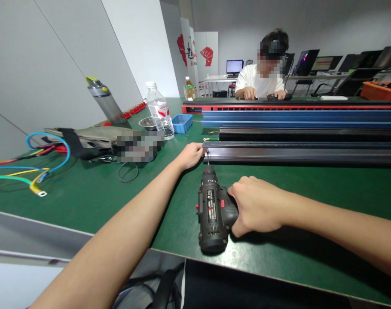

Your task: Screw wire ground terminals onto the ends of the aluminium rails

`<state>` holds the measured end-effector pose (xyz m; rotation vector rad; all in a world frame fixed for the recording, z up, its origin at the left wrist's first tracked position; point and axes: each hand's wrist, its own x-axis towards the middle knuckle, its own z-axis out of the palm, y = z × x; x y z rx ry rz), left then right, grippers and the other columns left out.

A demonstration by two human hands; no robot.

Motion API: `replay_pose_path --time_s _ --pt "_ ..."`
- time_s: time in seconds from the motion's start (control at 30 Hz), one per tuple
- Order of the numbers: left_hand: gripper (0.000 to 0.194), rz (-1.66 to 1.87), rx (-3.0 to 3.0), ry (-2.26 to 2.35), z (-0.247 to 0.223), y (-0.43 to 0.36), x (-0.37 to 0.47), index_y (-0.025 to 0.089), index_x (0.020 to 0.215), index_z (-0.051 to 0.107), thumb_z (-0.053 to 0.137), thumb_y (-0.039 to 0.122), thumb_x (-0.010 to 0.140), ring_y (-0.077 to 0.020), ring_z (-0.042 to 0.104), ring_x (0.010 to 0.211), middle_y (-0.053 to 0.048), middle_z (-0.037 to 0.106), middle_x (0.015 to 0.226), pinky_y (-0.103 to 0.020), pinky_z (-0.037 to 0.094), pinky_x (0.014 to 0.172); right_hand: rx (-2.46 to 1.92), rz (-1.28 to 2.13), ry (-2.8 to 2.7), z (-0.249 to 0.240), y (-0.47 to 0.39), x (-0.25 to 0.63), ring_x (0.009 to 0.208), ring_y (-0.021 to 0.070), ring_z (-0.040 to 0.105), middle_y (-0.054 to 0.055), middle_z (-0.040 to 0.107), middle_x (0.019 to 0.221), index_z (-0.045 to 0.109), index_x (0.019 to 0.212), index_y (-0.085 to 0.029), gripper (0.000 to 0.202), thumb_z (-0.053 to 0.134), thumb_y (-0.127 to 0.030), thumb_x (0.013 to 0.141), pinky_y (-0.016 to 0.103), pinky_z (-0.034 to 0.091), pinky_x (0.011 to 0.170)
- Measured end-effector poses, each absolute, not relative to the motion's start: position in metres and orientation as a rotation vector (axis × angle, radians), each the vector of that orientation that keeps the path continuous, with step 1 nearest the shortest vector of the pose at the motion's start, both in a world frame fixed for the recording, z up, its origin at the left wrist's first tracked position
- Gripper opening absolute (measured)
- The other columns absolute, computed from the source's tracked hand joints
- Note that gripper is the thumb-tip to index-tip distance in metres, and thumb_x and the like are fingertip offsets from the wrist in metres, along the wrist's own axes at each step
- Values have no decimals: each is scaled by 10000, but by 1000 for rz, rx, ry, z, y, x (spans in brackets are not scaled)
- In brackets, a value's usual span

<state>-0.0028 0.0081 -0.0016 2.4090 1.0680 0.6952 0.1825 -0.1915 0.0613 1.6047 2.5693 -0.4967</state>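
Note:
My right hand [258, 204] is wrapped round the grip of a black cordless drill [214, 210], which lies on its side above the green table. The drill's bit points away from me and meets the left end of a long dark metal profile [295, 155]. At that same end, my left hand [191, 155] grips the profile, its fingertips partly hidden behind it. Just beyond lie a black profile [295, 134] and a blue profile [295, 118]. A small wire with a ring terminal [210, 139] sticks out near the black profile's left end.
On the green table [118, 201] stand a water bottle [161, 113], a blue bin [182, 123] and a grey bottle [107, 103]. A bag [95, 137] and coloured cables [37, 176] lie to the left. Across the table sits a person in a white shirt [258, 79].

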Motion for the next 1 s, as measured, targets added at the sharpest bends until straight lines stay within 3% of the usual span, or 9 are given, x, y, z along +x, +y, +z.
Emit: replay_pose_path --time_s 0.53,1.0 --pt "379 707 2413 1088 -1 7 -2 182 624 466 396 414 915 -143 460 653 9 504 613 -238 374 629 1612 -480 2547 62 -191 182 593 226 631 88 715 707 745 775 -182 400 748 -525 569 298 354 508" --pt "392 716 2439 1075 -3 9 -3 181 643 470 372 456 905 -135 431 635 8 488 631 -235 348 610 1613 -460 2561 61 -192 182 527 186 567 61 666 628 713 715 -182 371 747 -517 558 282 311 480"
